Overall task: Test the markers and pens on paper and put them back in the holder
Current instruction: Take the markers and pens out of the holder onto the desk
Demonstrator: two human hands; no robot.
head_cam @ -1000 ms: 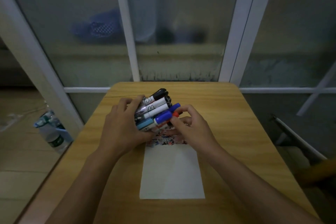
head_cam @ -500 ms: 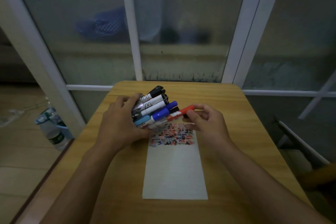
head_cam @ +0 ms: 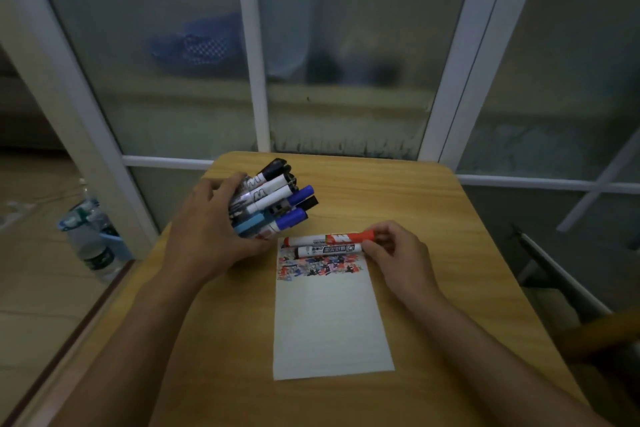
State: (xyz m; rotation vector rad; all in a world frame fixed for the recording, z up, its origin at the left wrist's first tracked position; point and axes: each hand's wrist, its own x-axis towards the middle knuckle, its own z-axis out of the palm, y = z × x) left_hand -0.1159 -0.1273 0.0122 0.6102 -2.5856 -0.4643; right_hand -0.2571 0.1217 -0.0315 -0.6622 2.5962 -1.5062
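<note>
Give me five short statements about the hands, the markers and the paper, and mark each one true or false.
1. The left hand grips the tilted holder full of markers. True.
2. The right hand is empty. False: its fingers pinch a red marker and a black marker.
3. The paper is blank. False: coloured scribbles cover its far end.
4. Both pinched markers lie across the paper's far end. True.
5. The paper hangs over the table edge. False: it lies wholly on the table.
</note>
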